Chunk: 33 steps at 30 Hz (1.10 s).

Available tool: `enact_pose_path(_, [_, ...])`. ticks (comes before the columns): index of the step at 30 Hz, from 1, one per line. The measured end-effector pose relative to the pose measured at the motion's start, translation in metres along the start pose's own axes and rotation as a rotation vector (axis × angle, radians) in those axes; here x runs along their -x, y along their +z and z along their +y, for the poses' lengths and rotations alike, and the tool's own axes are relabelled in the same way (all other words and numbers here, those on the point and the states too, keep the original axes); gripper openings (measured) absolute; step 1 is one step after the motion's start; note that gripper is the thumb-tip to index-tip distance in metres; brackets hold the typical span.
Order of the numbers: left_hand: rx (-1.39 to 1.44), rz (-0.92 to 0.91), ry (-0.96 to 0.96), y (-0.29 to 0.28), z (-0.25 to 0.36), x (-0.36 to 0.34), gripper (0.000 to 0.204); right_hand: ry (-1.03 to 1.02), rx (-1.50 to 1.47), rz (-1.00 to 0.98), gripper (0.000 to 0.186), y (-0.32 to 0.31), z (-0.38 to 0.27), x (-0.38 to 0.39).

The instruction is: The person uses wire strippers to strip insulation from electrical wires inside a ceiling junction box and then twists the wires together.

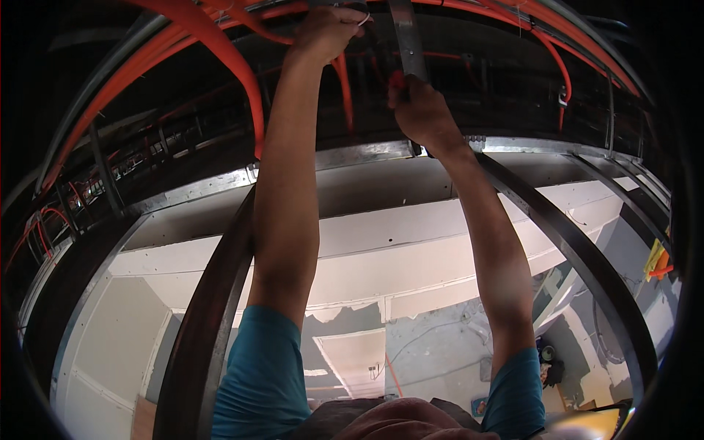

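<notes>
Both my arms stretch up into a dark ceiling space. My left hand (328, 34) is closed at the top of the view, beside a vertical metal strip (408, 37). A thin white loop (364, 20) shows at its fingertips; whether the fingers grip it is hidden. Lower and to the right, my right hand (425, 114) is wrapped round a red-handled tool (397, 79). Its far end is lost in the dark, so I cannot tell its exact kind. Orange conduit (227, 62) hangs left of my left hand, and a thinner orange conduit (343, 92) drops between the two arms.
A galvanised metal rail (359, 154) crosses below my hands. Dark metal studs (213, 315) (579, 249) slope down on both sides of my arms. More orange conduit (561, 62) curves at the upper right. White boards (396, 249) and a grey floor (440, 356) lie far below.
</notes>
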<state>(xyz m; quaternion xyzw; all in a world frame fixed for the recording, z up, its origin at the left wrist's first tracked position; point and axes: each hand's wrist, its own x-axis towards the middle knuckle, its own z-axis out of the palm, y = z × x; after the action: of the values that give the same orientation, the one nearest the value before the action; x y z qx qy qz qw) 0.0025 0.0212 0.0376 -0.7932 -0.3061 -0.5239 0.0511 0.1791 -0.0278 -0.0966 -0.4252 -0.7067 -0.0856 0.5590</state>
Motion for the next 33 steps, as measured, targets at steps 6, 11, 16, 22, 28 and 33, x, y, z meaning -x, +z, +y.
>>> enact_pose_path(6, [0.014,0.016,0.047,0.003,-0.008,-0.004,0.032,0.036,-0.041,0.051,0.035,0.006,-0.005,0.003])
enact_pose_path(11, [0.035,0.014,0.083,0.006,-0.018,-0.011,0.032,0.041,-0.016,0.089,0.037,0.016,0.002,0.0])
enact_pose_path(16, [0.013,0.027,0.04,0.007,-0.016,-0.009,0.031,0.037,-0.003,0.096,0.036,0.021,-0.002,0.0])
enact_pose_path(22, [-0.127,0.024,0.097,0.01,-0.006,-0.005,0.031,-0.06,0.089,0.254,0.037,0.031,0.009,-0.001])
enact_pose_path(28, [-0.048,0.081,0.144,0.011,-0.022,-0.012,0.03,0.066,-0.098,0.154,0.036,0.037,-0.006,-0.003])
enact_pose_path(33, [-0.136,0.109,0.14,0.011,-0.021,-0.005,0.028,0.358,-0.555,-0.083,0.032,0.022,-0.043,0.011])
